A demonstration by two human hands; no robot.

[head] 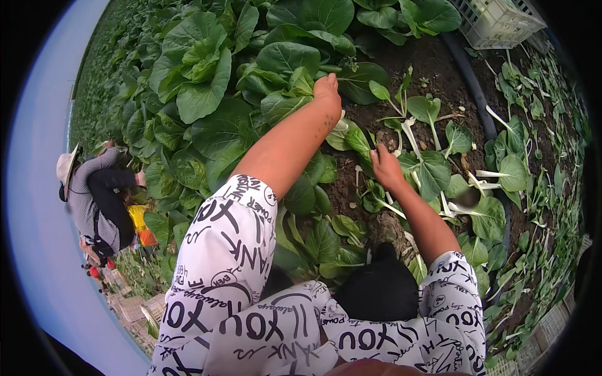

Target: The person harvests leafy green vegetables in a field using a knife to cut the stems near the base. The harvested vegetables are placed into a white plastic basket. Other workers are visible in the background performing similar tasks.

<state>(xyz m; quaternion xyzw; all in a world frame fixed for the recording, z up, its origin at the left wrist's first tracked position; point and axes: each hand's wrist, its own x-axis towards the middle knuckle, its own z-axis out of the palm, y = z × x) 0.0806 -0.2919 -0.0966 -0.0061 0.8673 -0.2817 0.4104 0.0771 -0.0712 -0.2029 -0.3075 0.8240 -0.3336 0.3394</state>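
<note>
My left hand (328, 92) reaches into a leafy green plant (288, 58) at the edge of the planted rows; its fingers are partly hidden by the plant, so its grip is unclear. To its lower right, my right hand (386, 165) is closed at a slim dark tool, probably a knife (368, 136), seen only in part. A pale-stemmed leafy green (356, 139) lies between the two hands, close to the right fingers. Cut leaves with white stalks (423, 171) are scattered on the soil to the right of my right hand.
Dense leafy greens (202, 66) grow at upper left. A dark hose (479, 98) runs along the soil at right, with a plastic crate (501, 23) at top right. Another person (101, 197) in a hat crouches at far left near a yellow and orange bag (142, 225). More crates stand at lower right.
</note>
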